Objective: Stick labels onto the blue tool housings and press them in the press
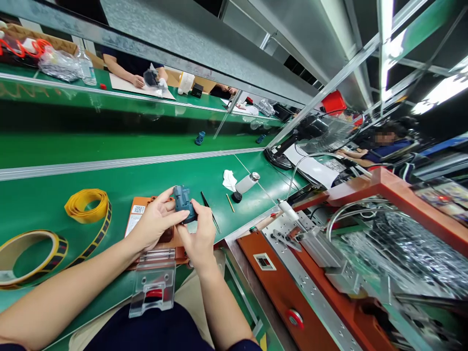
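Observation:
A small dark blue-grey moulded plastic part point(184, 200) is held up between both hands; its exact kind I cannot make out. My left hand point(160, 217) grips it from the left, thumb across its lower front. On its right side, my right hand point(200, 234) has its thumb and fingers closed on the lower edge. Beneath the hands lies an orange fixture point(141, 202) with a white label, partly hidden by them. A clear plastic cover point(153, 280) on the fixture's near side hangs over the bench edge.
Rolls of yellow tape point(87, 204) lie at left. Tweezers point(210, 210), a thin brown stick point(230, 203), a white bottle point(247, 183) and a crumpled tissue point(229, 180) lie to the right. An orange-framed machine point(285, 292) stands at right, a black fan point(310, 129) behind. Other people sit beyond.

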The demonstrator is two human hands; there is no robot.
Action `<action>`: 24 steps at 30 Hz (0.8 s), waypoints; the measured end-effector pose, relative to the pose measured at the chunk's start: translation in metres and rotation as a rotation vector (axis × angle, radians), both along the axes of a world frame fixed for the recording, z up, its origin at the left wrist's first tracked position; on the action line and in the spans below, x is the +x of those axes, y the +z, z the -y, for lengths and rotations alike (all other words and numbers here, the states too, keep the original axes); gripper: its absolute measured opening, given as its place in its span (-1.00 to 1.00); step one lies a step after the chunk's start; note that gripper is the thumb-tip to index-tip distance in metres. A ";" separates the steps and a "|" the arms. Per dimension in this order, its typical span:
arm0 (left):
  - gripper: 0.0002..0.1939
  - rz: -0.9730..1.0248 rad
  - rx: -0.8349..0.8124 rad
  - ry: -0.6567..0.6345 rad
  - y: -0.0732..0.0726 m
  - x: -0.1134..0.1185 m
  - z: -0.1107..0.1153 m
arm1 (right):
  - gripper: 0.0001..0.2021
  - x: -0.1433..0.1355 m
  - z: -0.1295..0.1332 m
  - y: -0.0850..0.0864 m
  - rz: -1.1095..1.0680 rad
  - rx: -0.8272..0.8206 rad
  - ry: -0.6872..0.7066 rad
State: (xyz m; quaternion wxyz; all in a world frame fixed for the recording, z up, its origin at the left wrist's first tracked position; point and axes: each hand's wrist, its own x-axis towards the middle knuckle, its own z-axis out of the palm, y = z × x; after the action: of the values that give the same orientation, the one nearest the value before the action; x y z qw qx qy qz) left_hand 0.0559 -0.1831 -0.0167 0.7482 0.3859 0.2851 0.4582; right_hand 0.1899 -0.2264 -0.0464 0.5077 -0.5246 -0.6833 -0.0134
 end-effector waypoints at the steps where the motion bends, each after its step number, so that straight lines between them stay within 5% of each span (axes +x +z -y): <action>1: -0.18 -0.005 0.012 0.018 0.001 0.001 0.001 | -0.48 -0.001 0.001 -0.002 0.047 0.032 -0.010; 7: -0.36 -0.064 0.006 0.077 0.002 0.004 0.003 | -0.51 -0.007 0.004 -0.011 0.051 0.053 -0.033; 17: -0.25 -0.146 -0.034 0.027 0.012 -0.005 0.004 | -0.44 -0.007 0.000 0.001 -0.854 -0.380 0.197; 24: -0.17 -0.173 0.000 0.015 0.008 -0.005 0.003 | -0.44 -0.004 -0.003 -0.002 -1.040 -0.450 0.299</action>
State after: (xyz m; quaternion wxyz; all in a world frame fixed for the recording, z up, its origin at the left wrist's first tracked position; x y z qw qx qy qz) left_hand 0.0511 -0.1865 -0.0083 0.7174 0.4220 0.3515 0.4287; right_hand 0.1862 -0.2235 -0.0483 0.6489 -0.4551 -0.3969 0.4630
